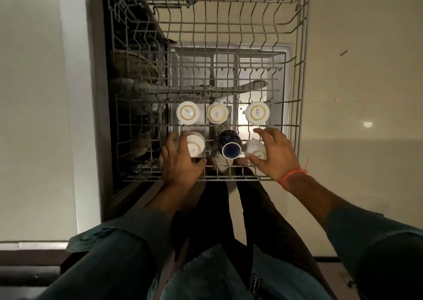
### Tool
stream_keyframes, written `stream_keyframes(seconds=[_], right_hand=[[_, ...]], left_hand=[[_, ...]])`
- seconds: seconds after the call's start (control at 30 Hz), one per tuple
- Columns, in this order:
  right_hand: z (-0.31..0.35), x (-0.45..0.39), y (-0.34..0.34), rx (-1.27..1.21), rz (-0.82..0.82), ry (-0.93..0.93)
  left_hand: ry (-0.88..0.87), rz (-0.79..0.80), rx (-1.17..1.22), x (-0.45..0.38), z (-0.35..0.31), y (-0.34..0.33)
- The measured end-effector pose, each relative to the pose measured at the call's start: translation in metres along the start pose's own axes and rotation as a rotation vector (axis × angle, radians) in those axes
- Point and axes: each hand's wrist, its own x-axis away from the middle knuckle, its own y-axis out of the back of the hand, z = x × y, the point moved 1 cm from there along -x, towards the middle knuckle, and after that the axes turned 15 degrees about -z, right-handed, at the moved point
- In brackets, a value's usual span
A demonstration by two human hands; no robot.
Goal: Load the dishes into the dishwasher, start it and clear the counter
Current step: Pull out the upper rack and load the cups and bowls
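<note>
Grey wire upper rack point(302, 70), pulled out over the open dishwasher door point(231, 54): holds six cups in its near part. Far row, three white cups upside down: left point(187, 113), middle point(217, 115), right point(256, 113). Near row: a white cup point(195, 143) at left, a dark blue cup point(229, 145) lying tilted with its mouth toward you, another white cup point(255, 149) at right. Your left hand point(180, 162) has its fingers curled round the near-left white cup; your right hand point(273, 151) arches over the near-right one, fingers spread, and whether it actually grips cannot be told. The step appears to be seating this near row. Turn each cup mouth down, settle it between the tines so it stands apart from its neighbour, and right the blue cup, which would otherwise likely catch water. Release only once each cup sits steady. The far half of the rack carries nothing visible.
</note>
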Motion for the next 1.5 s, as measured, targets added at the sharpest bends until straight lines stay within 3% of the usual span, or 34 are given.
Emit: stream_keyframes(seconds=[0.17,0.37,0.53,0.87,1.33,1.5], right_hand=[[-0.009,0.003,0.004,-0.006,0.047,-0.106],[-0.016,0.002,-0.015,0.07,0.3,-0.235],[-0.013,0.0,-0.034,0.105,0.326,-0.299],[-0.014,-0.002,-0.029,0.152,0.123,-0.301],[-0.016,0.009,-0.027,0.1,0.132,-0.244],[-0.01,0.018,-0.026,0.041,0.044,-0.269]], left_hand=[[0.016,-0.008,0.02,0.015,-0.002,0.006],[-0.047,-0.026,-0.014,0.02,-0.006,0.0],[-0.062,-0.026,-0.009,0.021,-0.004,-0.002],[-0.058,-0.026,0.017,0.02,-0.002,-0.003],[-0.051,-0.007,0.115,0.021,0.004,0.002],[-0.049,-0.007,0.115,0.024,0.007,0.005]])
